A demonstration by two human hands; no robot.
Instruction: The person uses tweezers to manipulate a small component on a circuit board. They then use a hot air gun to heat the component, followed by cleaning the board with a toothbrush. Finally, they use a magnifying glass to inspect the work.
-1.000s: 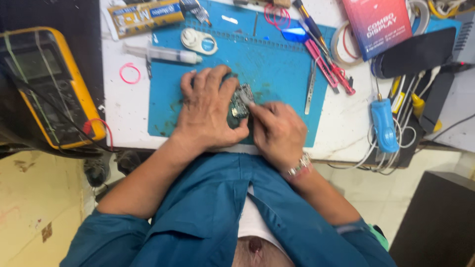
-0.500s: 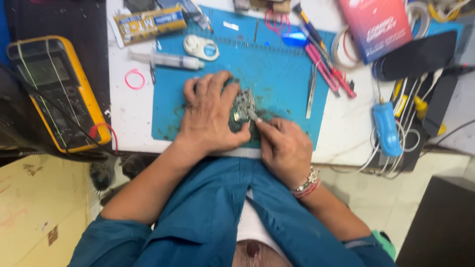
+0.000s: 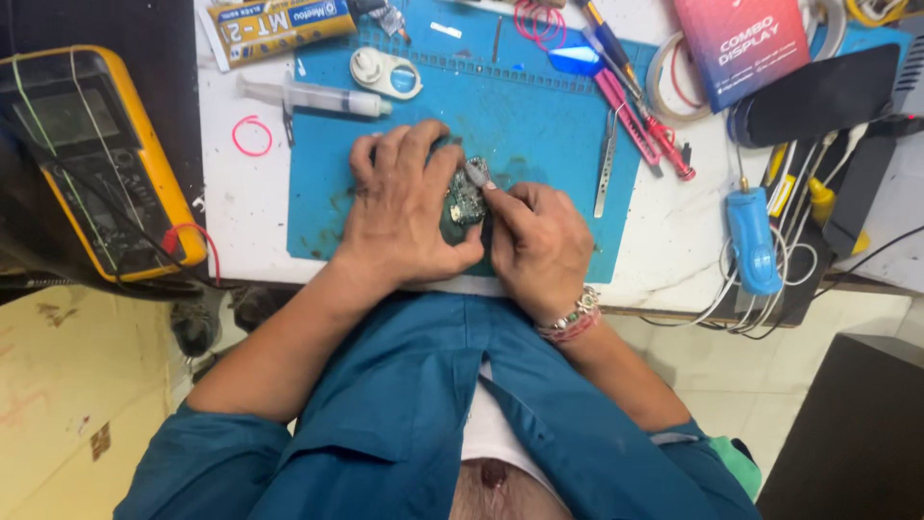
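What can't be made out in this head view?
- Circuit board: mostly hidden under the left hand and right hand.
- Object at the right fingertips: too small to identify.
- Tape roll: cut off by the top edge.

Circuit board on the mat, near its front edge

Circuit board [image 3: 466,200] lies on the mat [image 3: 539,116]; syringe [image 3: 313,96] at the mat's far-left corner, tweezers [image 3: 604,164] right.

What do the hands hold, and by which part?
The left hand presses the circuit board by its left edge; the right hand touches its top with a fingertip.
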